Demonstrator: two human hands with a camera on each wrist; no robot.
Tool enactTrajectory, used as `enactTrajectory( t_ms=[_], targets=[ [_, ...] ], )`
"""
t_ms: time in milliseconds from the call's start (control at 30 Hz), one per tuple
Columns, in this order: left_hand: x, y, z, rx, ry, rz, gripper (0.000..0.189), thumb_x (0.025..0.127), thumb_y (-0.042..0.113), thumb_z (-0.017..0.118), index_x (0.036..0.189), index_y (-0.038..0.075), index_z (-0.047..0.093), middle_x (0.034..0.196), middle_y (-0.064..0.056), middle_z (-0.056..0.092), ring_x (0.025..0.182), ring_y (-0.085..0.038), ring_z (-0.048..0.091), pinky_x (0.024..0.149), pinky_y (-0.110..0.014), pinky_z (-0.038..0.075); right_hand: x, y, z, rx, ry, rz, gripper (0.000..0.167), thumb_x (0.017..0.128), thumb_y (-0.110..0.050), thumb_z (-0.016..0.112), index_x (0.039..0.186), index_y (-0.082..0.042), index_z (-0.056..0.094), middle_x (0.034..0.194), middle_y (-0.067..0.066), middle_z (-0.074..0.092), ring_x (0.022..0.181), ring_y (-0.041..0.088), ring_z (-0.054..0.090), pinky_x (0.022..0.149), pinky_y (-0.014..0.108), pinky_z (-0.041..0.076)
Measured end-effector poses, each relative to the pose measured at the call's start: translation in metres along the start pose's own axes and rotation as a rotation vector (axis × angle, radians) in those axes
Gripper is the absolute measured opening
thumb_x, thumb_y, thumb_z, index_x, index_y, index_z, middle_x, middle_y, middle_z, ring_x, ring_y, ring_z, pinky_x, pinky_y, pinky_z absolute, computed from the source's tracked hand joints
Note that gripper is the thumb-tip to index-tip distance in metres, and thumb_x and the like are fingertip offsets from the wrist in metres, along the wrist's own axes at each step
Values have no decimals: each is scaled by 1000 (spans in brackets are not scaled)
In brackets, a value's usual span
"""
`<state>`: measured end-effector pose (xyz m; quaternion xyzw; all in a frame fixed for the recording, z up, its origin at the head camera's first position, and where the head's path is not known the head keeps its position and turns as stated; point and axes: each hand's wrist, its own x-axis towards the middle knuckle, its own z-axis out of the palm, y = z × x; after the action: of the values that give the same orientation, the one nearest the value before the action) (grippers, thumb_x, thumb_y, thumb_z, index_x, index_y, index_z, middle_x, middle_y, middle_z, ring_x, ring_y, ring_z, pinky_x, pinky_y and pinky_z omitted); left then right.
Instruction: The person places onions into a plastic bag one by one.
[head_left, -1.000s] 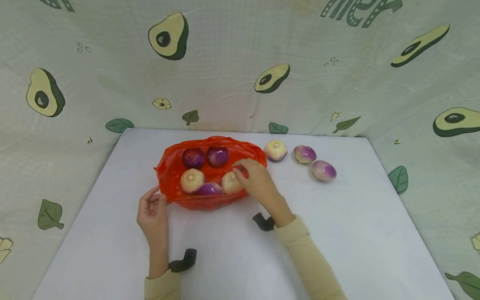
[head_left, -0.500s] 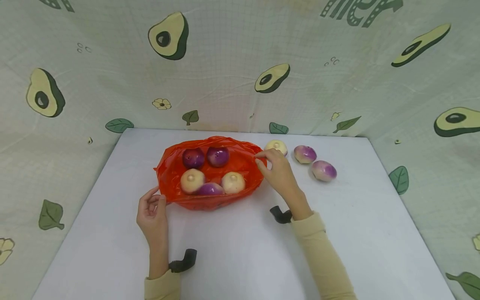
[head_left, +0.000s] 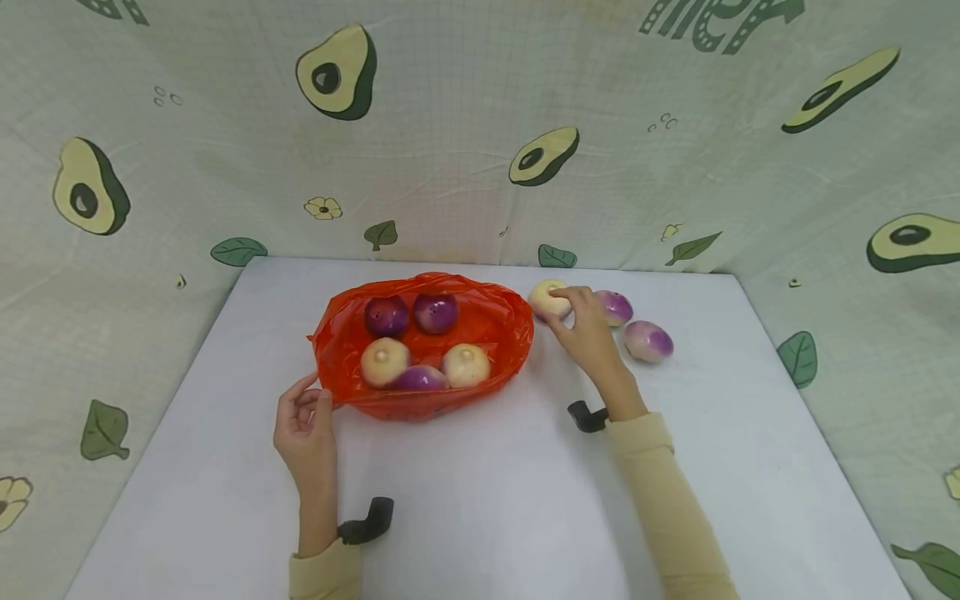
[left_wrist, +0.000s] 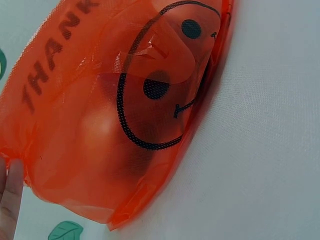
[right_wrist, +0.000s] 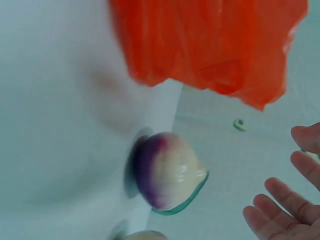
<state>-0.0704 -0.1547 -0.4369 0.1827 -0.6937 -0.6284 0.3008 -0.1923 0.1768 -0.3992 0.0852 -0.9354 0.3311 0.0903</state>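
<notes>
A red plastic bag (head_left: 435,408) lies with its mouth wide and several purple-and-white turnips inside, among them a pale one (head_left: 386,363) and a purple one (head_left: 436,313). My left hand (head_left: 303,425) pinches the bag's near left edge; in the left wrist view its fingers (left_wrist: 11,200) meet the film. My right hand (head_left: 592,337) is over a pale turnip (head_left: 545,293) just right of the bag, thumb and fingers spread toward it. In the right wrist view that turnip (right_wrist: 170,170) rests on the table, apart from the fingers (right_wrist: 287,197).
Two more turnips lie to the right, one (head_left: 617,307) partly behind my right hand and another (head_left: 648,342) beyond it. The white table (head_left: 465,517) meets an avocado-print cloth (head_left: 450,125) at the back. A black wrist mount (head_left: 367,521) sits on each wrist.
My right hand has moved from over the turnips in the bag, past its right rim, to the pale turnip outside. My left hand stays at the bag's edge.
</notes>
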Motion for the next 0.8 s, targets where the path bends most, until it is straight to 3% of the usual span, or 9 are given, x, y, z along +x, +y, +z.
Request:
enactTrajectory(
  t_ms=[200,433,800],
  targets=[
    [-5,17,1,-15,-3,15,32,90,8,57,118,-7,56,90,-5,59,78,-9,57,77,-8,49,11,17,3,-28,-36,34,46,87,-18,63,127,-1,47,130,23,41,124,38,39,106,54,34],
    [-4,19,2,4,-8,15,31,90,9,56,118,-6,56,90,-5,58,77,-9,58,77,-10,50,25,34,11,-50,-95,99,55,86,-22,65,134,-5,43,136,21,37,127,38,36,106,55,34],
    [-5,20,2,21,5,4,30,90,10,57,117,-4,58,90,-5,59,77,-10,59,79,-11,50,36,45,26,-85,-101,109,55,85,-23,67,132,-5,45,133,24,38,124,41,37,106,55,33]
  ],
)
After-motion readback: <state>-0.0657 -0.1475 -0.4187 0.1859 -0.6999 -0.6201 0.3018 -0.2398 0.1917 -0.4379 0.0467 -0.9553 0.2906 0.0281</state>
